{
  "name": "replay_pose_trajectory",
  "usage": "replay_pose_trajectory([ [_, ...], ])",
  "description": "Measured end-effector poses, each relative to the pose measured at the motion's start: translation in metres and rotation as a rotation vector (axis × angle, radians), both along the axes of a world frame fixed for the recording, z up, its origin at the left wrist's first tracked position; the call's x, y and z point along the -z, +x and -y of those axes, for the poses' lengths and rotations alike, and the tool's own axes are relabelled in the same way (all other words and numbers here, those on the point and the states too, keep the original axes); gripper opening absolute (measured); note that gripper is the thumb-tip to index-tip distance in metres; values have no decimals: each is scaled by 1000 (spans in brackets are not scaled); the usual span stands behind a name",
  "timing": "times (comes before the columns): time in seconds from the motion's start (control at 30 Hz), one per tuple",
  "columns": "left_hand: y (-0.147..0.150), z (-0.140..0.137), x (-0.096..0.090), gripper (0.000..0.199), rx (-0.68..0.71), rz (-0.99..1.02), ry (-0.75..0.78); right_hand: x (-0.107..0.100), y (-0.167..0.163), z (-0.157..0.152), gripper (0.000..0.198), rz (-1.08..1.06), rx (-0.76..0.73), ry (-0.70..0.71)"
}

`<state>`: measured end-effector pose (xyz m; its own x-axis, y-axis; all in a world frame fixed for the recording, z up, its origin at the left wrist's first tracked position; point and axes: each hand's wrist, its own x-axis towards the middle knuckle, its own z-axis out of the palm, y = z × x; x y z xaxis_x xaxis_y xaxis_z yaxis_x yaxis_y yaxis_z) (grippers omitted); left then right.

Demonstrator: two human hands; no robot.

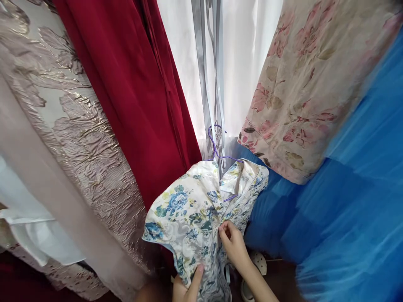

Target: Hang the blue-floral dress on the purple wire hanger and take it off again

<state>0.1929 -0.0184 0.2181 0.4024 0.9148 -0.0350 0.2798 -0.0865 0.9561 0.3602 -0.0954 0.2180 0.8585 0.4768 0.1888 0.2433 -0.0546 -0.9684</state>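
The left of the middle is filled by a hanging red garment [119,84], and the right by a gauzy blue garment [362,188], partly covered by a pink-flowered garment [292,105]. Between them, in the near middle, a blue-flowered garment [185,201] is hung, and it is held by both hands! The right hand [232,242] is set just below the neckline, its forearm slanted up and leftward from the near edge, the thumb and fingertips pinched narrowly on the cloth. The left hand [189,289] is placed lower, at the near edge, the thumb pressed over the front of the cloth; its other fingers are mostly hidden. Far above, the shoulders are carried by a thin purple hanger [233,157].
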Motion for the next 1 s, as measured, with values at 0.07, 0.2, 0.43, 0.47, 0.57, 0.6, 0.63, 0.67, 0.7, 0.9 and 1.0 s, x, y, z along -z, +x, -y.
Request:
replay_pose_trajectory([
  [0.07,1,-8,1,53,-112,4,102,1,-3,6,27,-3,-21,-18],
  [0.2,1,-7,-1,48,-264,47,553,9,-19,27,35,-111,-84,11],
  [0.43,42,40,11,18,299,141,392,0,-53,53,41,-308,-194,107],
  [0.47,47,43,12,17,288,142,360,-4,-55,53,40,-321,-194,113],
  [0.57,56,46,12,19,298,150,293,-21,-55,51,39,-338,-153,160],
  [0.6,57,46,12,21,325,164,281,-29,-52,49,40,-347,-138,184],
  [0.63,57,46,12,23,358,178,275,-39,-47,47,40,-362,-133,207],
  [0.67,56,46,13,25,393,188,274,-51,-42,44,40,-376,-125,228],
  [0.7,56,47,15,26,422,188,276,-64,-35,41,40,-386,-120,246],
  [0.9,47,58,37,22,496,109,298,-154,11,12,32,-267,-64,438],
  [1.0,43,58,50,25,548,120,292,-184,25,-3,33,-225,-66,524],
])
